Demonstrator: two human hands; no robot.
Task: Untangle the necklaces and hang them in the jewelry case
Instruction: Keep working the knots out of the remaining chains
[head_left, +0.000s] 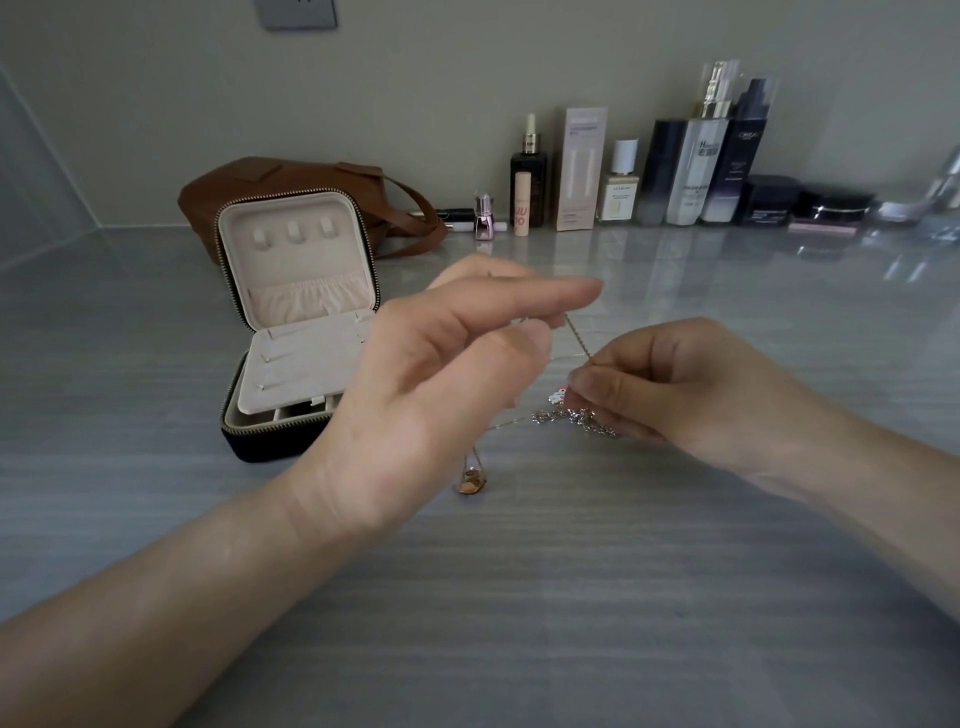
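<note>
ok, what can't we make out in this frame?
Head view:
- Chains: count and crossings, too thin, partly behind the left hand.
- Right hand: its pinch point, hidden by curled fingers.
- Case: lower compartments, covered by the insert; right side behind the left hand.
- Pendant: shape, small and blurred.
</note>
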